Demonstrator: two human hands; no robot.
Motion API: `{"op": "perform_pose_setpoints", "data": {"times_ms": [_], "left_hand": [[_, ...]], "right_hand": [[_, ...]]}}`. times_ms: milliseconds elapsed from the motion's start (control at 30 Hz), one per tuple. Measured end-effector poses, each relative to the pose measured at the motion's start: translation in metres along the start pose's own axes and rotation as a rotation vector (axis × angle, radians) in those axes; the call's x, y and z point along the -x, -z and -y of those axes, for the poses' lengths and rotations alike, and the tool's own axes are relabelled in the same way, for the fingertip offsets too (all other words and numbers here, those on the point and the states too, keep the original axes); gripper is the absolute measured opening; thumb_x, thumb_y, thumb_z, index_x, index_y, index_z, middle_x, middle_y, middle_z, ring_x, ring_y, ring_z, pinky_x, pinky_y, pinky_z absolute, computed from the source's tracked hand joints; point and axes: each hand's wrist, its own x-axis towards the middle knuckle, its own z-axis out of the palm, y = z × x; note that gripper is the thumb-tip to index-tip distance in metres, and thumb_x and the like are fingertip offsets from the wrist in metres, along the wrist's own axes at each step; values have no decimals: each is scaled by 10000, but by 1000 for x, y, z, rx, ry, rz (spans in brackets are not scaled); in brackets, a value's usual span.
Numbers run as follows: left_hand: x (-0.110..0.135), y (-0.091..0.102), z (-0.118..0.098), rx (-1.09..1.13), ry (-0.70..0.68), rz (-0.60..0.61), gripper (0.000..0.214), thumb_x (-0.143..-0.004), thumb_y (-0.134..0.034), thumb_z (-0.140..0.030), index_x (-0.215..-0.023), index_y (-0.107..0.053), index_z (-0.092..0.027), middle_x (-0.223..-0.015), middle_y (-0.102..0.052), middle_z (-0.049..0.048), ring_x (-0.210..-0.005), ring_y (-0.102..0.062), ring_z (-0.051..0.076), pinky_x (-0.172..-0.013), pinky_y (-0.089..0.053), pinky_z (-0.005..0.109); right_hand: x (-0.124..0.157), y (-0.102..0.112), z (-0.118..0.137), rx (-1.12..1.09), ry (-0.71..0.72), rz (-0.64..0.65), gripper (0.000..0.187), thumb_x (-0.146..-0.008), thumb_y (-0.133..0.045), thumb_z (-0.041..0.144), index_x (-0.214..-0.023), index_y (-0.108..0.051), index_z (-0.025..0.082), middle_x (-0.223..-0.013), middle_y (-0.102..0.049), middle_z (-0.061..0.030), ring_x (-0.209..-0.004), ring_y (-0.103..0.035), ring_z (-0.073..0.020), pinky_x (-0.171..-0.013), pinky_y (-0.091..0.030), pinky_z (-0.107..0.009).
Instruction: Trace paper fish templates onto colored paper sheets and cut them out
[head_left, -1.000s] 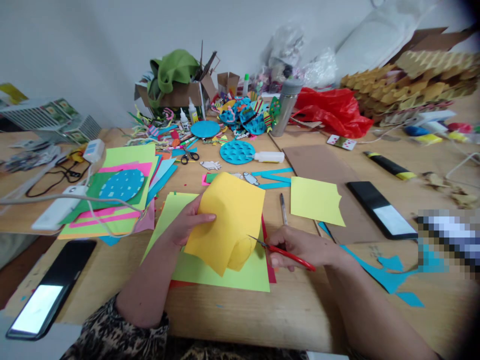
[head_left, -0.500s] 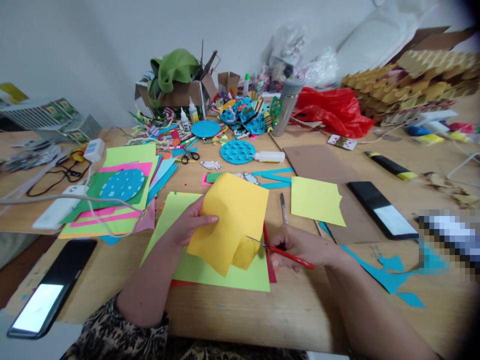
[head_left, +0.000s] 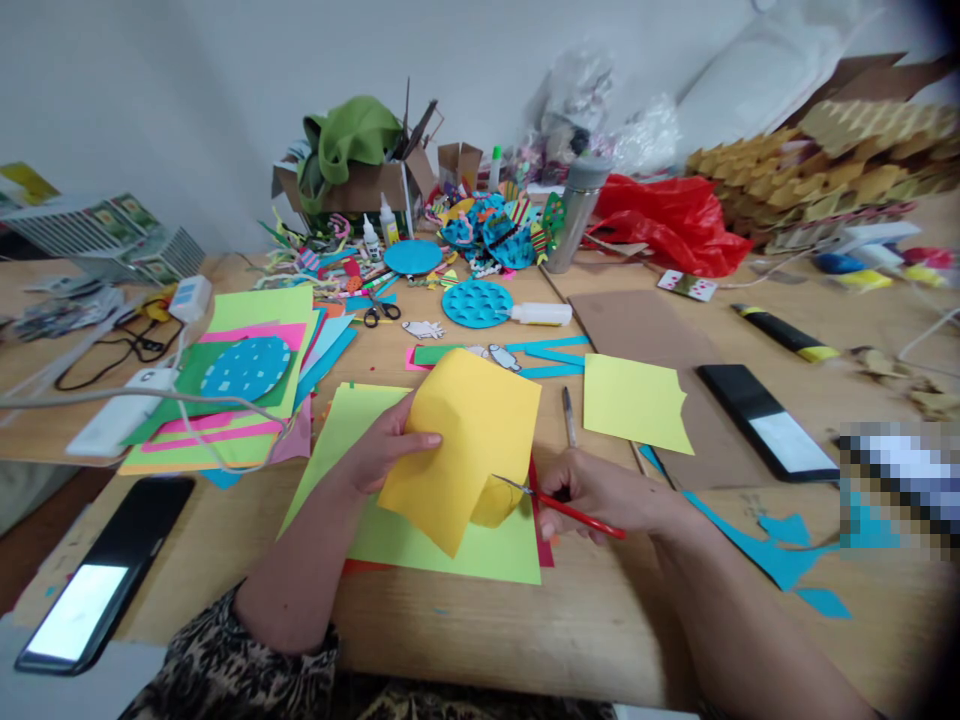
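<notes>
My left hand point(head_left: 394, 442) pinches a sheet of golden-yellow paper point(head_left: 469, 430) at its left edge, thumb on top. The sheet is held above the table, and its lower right part is cut and curls away as a rounded flap point(head_left: 496, 503). In my right hand point(head_left: 581, 495) is a pair of red-handled scissors point(head_left: 574, 512); the fingers are wrapped round the handles. The scissor blades lie at the cut, between the flap and the rest of the sheet. Beneath them rests a lime-green sheet point(head_left: 420, 555), with a strip of dark red paper showing at its right.
A pen point(head_left: 568, 415) and a pale yellow paper piece point(head_left: 636, 400) lie to the right, near a black phone point(head_left: 765, 420). Blue scraps point(head_left: 780, 555) lie by my right forearm. Coloured papers point(head_left: 255, 310) and a power strip point(head_left: 124, 410) are left. A steel bottle point(head_left: 579, 215) stands behind.
The yellow sheet and both hands show only a very slight shift. The flap below the blades has curled a little more. The grip of each hand is the same.
</notes>
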Motion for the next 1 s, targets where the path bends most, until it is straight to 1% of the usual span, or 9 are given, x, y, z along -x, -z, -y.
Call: {"op": "perform_pose_setpoints", "data": {"times_ms": [133,333,500,633,700,800,867,933,1000], "left_hand": [[0,-1,2,0,-3,26,615,-702,-757,-197,-1265,-514,-243,-1135,-684,82,-956,-679,278,-740,-567,331],[0,-3,1,13,2,43,647,-704,-757,-195,-1295,-502,-261,-1133,-685,77,-977,-675,287,-744,-572,337],[1,-2,0,12,-2,20,598,-696,-764,-201,-1251,-544,-249,-1145,-685,89,-963,-683,294,-738,-574,337],[0,-1,-3,74,-22,-40,618,-669,-771,-184,-1244,-548,-229,-1152,-683,102,-948,-688,296,-740,-574,349],[-1,-1,-5,111,-41,-102,642,-654,-773,-178,-1252,-544,-215,-1143,-687,107,-965,-682,303,-752,-574,360],[-3,-2,-6,162,-108,-192,638,-647,-769,-173,-1248,-554,-200,-1111,-702,98,-1013,-667,303,-828,-562,380],[-4,-1,-5,187,-150,-224,604,-660,-759,-172,-1232,-567,-198,-1100,-706,89,-1037,-659,295,-883,-546,390],[-4,-1,-4,203,-178,-244,565,-673,-751,-167,-1210,-580,-197,-1102,-706,83,-1051,-655,285,-915,-535,391],[-5,-1,-2,216,-196,-252,528,-680,-749,-159,-1183,-591,-197,-1106,-704,78,-1061,-651,279,-924,-532,387]], "right_hand": [[-3,0,0,22,39,5,507,-714,-674,613,-636,-668,112,-419,-452,41,-387,-353,-57,-373,-197,-201],[-3,-2,-4,-3,11,-2,492,-697,-699,599,-612,-659,116,-414,-423,50,-389,-329,-51,-375,-181,-200],[0,1,-3,-1,39,18,526,-678,-684,642,-573,-576,139,-449,-428,46,-424,-340,-62,-391,-202,-204],[3,5,-2,-12,69,-13,526,-660,-695,648,-614,-592,134,-507,-465,30,-478,-360,-79,-431,-240,-219],[2,4,0,-64,64,-132,520,-655,-699,647,-617,-585,140,-522,-482,22,-488,-369,-86,-443,-250,-227],[-3,-1,7,-203,118,-463,492,-637,-728,620,-626,-545,164,-559,-494,20,-517,-401,-100,-474,-294,-237],[-8,-6,13,-297,152,-621,467,-616,-760,586,-648,-539,176,-595,-519,12,-557,-450,-121,-508,-345,-251],[-13,-11,18,-380,156,-690,437,-612,-779,548,-672,-547,183,-662,-579,-15,-618,-518,-154,-556,-401,-275],[-19,-16,20,-448,187,-727,407,-610,-796,501,-703,-552,189,-802,-644,-57,-756,-589,-202,-645,-453,-310]]}}
